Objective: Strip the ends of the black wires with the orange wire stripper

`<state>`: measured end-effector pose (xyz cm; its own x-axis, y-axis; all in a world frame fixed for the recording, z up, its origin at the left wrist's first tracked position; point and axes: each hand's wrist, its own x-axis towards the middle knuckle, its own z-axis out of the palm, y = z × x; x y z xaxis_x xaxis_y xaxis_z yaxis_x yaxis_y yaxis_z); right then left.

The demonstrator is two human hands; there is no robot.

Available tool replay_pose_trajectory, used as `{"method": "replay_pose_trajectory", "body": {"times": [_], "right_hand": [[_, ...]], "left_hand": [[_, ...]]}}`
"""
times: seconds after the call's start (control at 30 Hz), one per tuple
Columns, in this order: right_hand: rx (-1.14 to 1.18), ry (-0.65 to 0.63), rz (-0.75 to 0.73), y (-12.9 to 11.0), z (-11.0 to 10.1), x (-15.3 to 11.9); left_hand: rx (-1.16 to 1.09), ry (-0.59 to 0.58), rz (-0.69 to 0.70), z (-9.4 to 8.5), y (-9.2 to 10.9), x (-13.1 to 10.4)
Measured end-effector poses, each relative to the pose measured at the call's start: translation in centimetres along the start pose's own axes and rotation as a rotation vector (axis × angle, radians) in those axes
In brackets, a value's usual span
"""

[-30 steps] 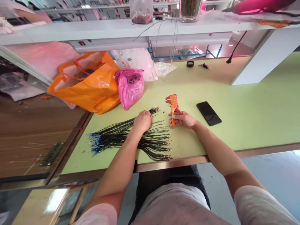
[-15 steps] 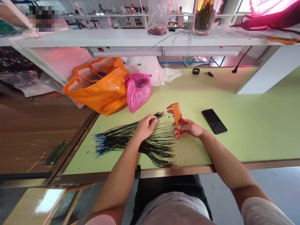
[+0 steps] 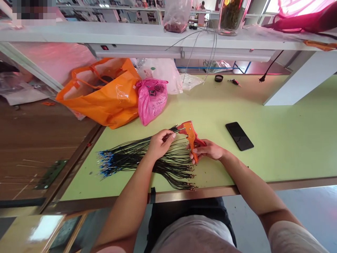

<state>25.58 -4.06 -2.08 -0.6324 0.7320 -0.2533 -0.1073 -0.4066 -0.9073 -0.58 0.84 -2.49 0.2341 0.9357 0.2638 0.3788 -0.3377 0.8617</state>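
Many thin black wires [image 3: 168, 165] lie fanned out on the green tabletop, with blue-and-metal ends at the left and stripped-looking tips at the right. My left hand [image 3: 161, 142] rests over their upper part, thumb and fingers pinched on a black wire near its right end. My right hand [image 3: 206, 150] is wrapped round the handles of an orange and red wire stripper [image 3: 190, 131]. The tool's jaws point left and meet the wire end just beyond my left fingertips. Whether the jaws are closed on the wire is too small to tell.
A black phone [image 3: 239, 136] lies right of my right hand. An orange bag [image 3: 116, 102] and a pink plastic bag [image 3: 152, 102] stand behind the wires. A white shelf [image 3: 126, 33] spans the back, its support panel [image 3: 292, 84] at the right.
My right hand has brought the wire stripper left, so its jaws are now at the wire end by my left fingers. The camera view has shifted slightly.
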Motion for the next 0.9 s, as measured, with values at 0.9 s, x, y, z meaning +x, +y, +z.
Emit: {"method": "replay_pose_trajectory", "body": {"times": [0.9], "right_hand": [[0.01,-0.083,-0.003,0.37,0.52,0.0]], "left_hand": [[-0.026,0.021,0.069,-0.05,0.32,-0.18]]}}
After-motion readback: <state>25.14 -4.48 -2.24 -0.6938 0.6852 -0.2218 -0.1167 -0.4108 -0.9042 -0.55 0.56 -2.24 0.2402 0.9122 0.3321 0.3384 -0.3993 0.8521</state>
